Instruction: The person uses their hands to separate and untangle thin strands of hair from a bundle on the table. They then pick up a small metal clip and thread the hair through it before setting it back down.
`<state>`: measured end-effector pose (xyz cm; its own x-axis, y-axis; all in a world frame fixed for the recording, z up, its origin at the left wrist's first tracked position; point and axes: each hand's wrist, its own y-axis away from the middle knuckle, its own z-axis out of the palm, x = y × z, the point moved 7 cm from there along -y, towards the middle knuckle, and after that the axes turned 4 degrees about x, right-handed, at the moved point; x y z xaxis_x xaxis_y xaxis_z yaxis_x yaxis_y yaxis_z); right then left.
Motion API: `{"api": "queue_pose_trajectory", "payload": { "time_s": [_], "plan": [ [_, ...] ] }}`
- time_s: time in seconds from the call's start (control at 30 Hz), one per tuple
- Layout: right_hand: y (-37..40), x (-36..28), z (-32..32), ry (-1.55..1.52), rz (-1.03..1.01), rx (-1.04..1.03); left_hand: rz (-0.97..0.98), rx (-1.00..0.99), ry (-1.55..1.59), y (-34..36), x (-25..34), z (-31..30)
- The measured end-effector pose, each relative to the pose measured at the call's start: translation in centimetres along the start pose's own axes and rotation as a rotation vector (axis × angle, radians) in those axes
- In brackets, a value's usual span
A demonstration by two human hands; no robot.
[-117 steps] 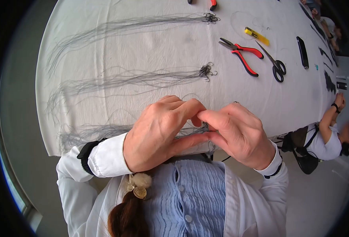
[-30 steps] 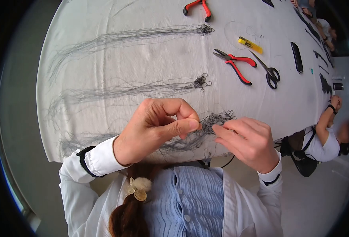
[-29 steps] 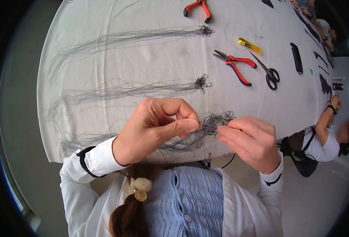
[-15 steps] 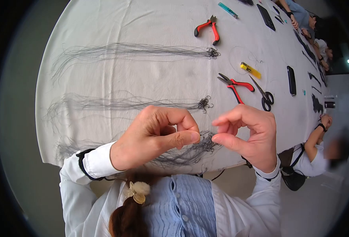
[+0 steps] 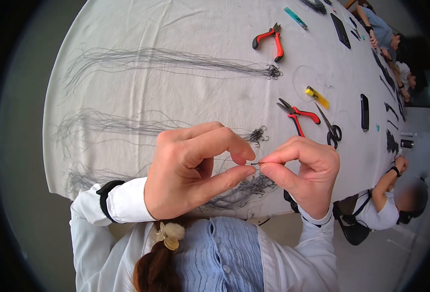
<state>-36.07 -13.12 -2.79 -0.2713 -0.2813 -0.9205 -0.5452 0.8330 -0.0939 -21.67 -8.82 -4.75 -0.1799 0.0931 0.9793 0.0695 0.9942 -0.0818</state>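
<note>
My right hand (image 5: 305, 170) is closed, thumb and forefinger pinching a tiny dark fishhook (image 5: 255, 164). A thin dark line (image 5: 220, 159) runs left from it, past the fingers of my left hand (image 5: 190, 168). That hand's thumb and forefinger are slightly apart around the line, close to the hook. Below my hands lies a tangled bundle of dark lines (image 5: 229, 198), partly hidden. Behind them a second bundle (image 5: 127, 125) ends in a cluster of hooks (image 5: 258, 135). Another bundle (image 5: 166, 59) lies farther back, its hooks (image 5: 274, 72) at the right end.
Red-handled pliers (image 5: 298, 116), black scissors (image 5: 332, 130) and a yellow lighter (image 5: 317, 97) lie right of centre. Farther back are red-handled cutters (image 5: 272, 41), a teal lighter (image 5: 295, 18) and a phone (image 5: 340, 30). A black device (image 5: 364, 112) lies right. Other people sit along the table.
My hands have come together, with the right now pinching the hook. The left thumb and forefinger have moved apart from their pinch. The view has shifted slightly.
</note>
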Motion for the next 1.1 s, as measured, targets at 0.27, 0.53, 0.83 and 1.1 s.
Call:
{"api": "queue_pose_trajectory", "payload": {
  "time_s": [0.27, 0.53, 0.83, 1.1],
  "plan": [
    [-0.1, 0.4, 0.4, -0.04, 0.009, 0.018, 0.112, 0.058, -0.06, 0.1, 0.4, -0.1],
    [0.0, 0.7, 0.8, -0.089, 0.056, 0.022, 0.102, 0.013, -0.067, 0.0, 0.0, 0.2],
    [0.1, -0.8, 0.9, 0.23, -0.186, 0.103, -0.508, -0.17, 0.497, 0.7, -3.2, 1.7],
    [0.3, -1.4, 0.9, 0.305, -0.299, 0.151, -0.633, -0.216, 0.867, 1.3, -3.9, 2.6]
  ]
}}
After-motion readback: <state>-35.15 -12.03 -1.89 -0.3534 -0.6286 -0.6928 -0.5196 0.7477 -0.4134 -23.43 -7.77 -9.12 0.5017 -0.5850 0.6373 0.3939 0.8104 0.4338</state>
